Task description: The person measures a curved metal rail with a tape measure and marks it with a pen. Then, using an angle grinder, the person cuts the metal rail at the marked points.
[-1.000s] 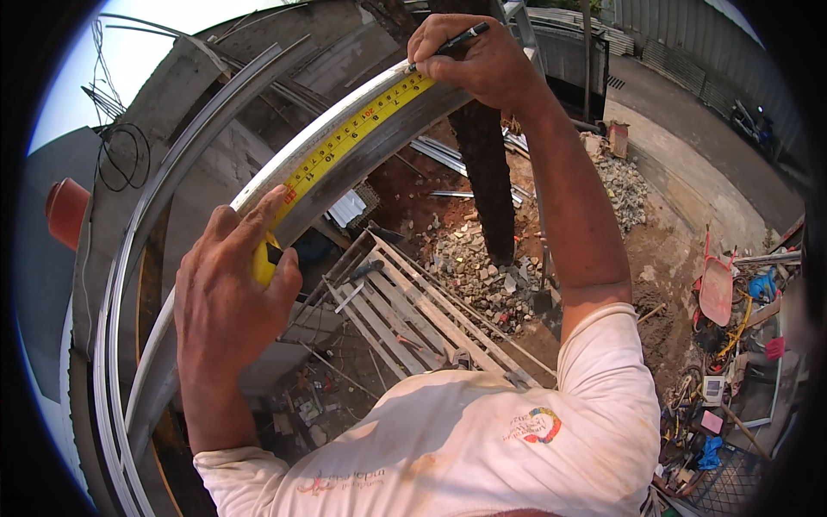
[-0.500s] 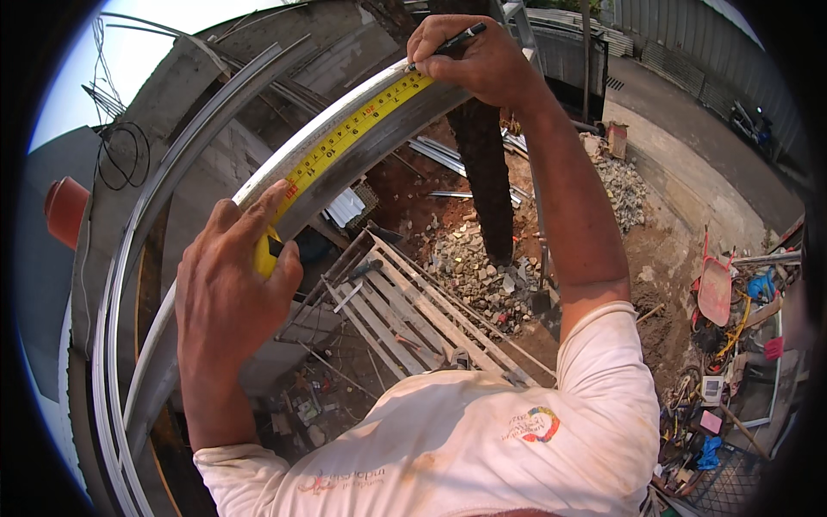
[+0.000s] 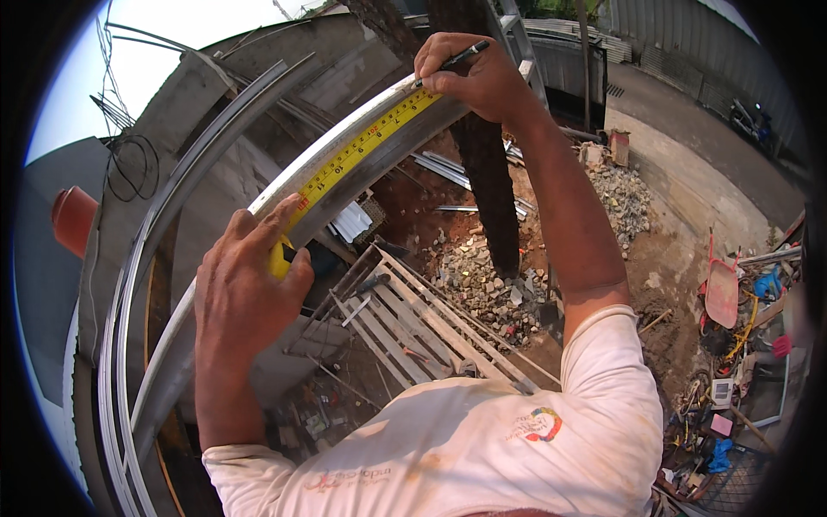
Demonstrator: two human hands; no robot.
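Tape [image 3: 357,152] gripped in left hand [image 3: 250,280] at nine o'clock, pen [image 3: 459,59] pinched in right hand [image 3: 474,79] at twelve. Looks like measuring grey bar [image 3: 388,151]; next may need steady tape, neat mark.

- Tape measure [image 3: 351,159]: along the beam [image 3: 388,151], from left hand [image 3: 254,289] to right hand [image 3: 478,79].
- Pen [image 3: 465,56]: in the right hand, tip at the beam's edge.
- Metal profiles [image 3: 113,362]: left of the beam.
- Slatted platform [image 3: 448,315]: below the beam — before the rubble heap [image 3: 469,276].
- Wheelbarrow [image 3: 721,295]: far right — well apart from the platform.
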